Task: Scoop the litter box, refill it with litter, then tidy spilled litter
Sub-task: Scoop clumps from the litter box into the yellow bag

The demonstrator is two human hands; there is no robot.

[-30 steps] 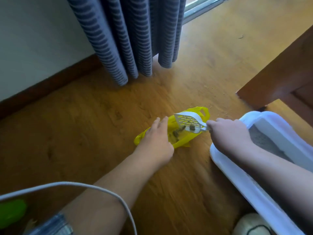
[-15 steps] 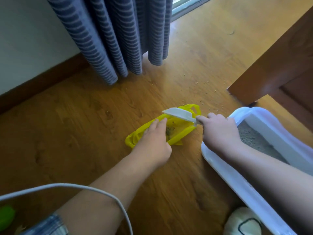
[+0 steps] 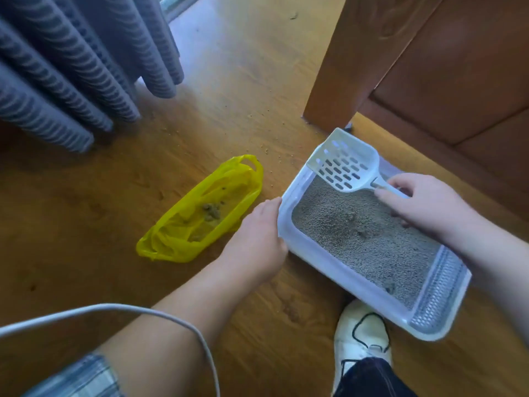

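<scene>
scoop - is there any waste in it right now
No, the scoop in the right hand is empty, with bare slots, above the litter box.

So the white rectangular plastic litter box (image 3: 343, 273) sits at an angle on the wooden floor (image 3: 86, 224). A perforated grille panel (image 3: 438, 290) fills its near right end, and the left hand (image 3: 257, 233) grips its left rim. Inside is fine grey litter (image 3: 363, 233), fairly level, with a few small dents and lumps. The white slotted plastic scoop (image 3: 343, 167) is over the box's far end, empty, with its handle pinched in the right hand (image 3: 423, 204). Left of the box lies a crumpled yellow plastic bag (image 3: 183, 242), mouth open, holding a small pile of brownish clumps (image 3: 211, 212). Loose crumbs of spilled litter (image 3: 266, 147) dot the floor just beyond the bag.
</scene>
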